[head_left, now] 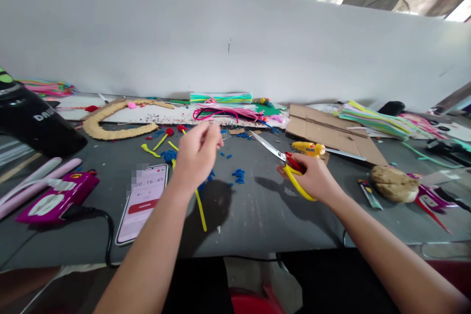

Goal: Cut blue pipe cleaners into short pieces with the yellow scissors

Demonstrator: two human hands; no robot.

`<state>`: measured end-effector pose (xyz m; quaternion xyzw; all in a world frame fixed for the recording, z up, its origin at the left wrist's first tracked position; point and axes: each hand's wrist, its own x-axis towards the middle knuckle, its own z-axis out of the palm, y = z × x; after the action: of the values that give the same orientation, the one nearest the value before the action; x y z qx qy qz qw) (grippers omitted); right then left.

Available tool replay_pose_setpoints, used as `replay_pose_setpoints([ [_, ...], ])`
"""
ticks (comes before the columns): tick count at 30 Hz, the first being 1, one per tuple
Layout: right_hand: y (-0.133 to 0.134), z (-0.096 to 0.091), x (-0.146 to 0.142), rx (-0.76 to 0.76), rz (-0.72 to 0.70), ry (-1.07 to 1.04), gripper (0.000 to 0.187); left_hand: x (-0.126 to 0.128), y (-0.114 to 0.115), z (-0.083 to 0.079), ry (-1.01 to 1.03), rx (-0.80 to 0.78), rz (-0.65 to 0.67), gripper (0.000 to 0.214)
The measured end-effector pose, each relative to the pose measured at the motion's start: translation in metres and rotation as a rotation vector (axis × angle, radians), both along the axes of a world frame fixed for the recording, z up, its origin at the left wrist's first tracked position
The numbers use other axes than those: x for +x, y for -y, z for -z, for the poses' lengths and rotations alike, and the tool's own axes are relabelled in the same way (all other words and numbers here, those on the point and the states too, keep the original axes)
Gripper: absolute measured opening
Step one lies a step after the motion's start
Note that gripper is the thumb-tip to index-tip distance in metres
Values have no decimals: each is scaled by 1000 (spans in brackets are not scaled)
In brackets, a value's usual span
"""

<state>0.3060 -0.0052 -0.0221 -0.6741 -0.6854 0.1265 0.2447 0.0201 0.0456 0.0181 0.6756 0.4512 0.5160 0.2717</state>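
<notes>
My right hand (315, 176) grips a pair of scissors (268, 147) by the red and yellow handles, the blades pointing up and to the left. My left hand (197, 153) is raised over the table with its fingers pressed together. What they hold, if anything, I cannot make out. Short blue cut pieces (239, 175) lie in a small pile between the hands, with more near my left wrist. A yellow pipe cleaner (200, 212) runs out below the left hand. Left of it lie yellow stems with red heads (162, 140), partly hidden.
A phone (143, 206) with a running timer lies beside my left forearm. A yellow glue gun (307, 148) rests beyond my right hand, against cardboard (331, 135). Pipe-cleaner bundles (221, 98) line the back partition (235, 39). A black tumbler (40, 122) stands far left.
</notes>
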Motion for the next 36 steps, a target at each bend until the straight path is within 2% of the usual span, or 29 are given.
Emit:
replay_pose_setpoints([
  [2, -1, 0, 0, 12, -7, 13, 42, -34, 13, -1, -10, 29, -143, 37],
  [5, -1, 2, 1, 20, -27, 16, 41, -94, 30, 11, -171, -20, -330, 36],
  [8, 0, 4, 1, 10, -42, 7, 41, -141, 39, 31, -276, -131, -345, 36],
  [10, 0, 5, 0, 13, -54, 3, 41, -157, 40, 43, -309, -186, -302, 36],
  [13, 0, 7, -2, 3, -69, 15, 39, -162, 36, 57, -326, -216, -207, 34],
  [18, 0, 11, 1, -14, -59, 85, 38, -156, 27, 66, -385, -148, -168, 31],
  [24, -5, 19, 7, -105, -17, 163, 32, -162, 27, 68, -426, -113, -149, 29],
  [29, -8, 20, 6, -127, 17, 186, 37, -166, 22, 71, -461, -108, -146, 27],
  [33, -8, 21, 6, -126, 19, 169, 37, -165, 23, 66, -461, -82, -134, 27],
  [36, -9, 24, 7, -134, 23, 173, 37, -166, 32, 60, -407, -73, -176, 28],
])
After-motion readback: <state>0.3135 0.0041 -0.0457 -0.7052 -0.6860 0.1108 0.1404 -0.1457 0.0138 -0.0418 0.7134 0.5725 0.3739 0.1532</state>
